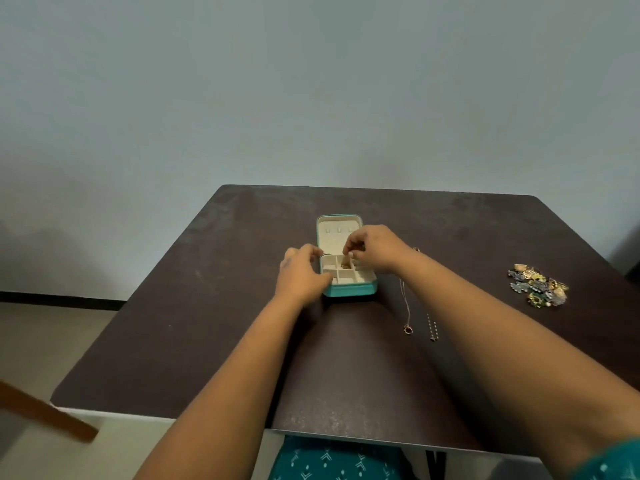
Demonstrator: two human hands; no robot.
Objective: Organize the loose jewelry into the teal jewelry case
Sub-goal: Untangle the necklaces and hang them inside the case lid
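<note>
While the teal case lies open on the table, left hand curled round its side, right hand pinching something small above a compartment, necklaces and charm pile beyond the right fingers.

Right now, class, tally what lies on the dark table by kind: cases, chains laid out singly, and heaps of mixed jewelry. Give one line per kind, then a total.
Teal jewelry case, open: 1
Chains laid out singly: 2, a pendant chain and a beaded chain
Heap of mixed jewelry: 1; pieces too small to count
Total: 4
</note>
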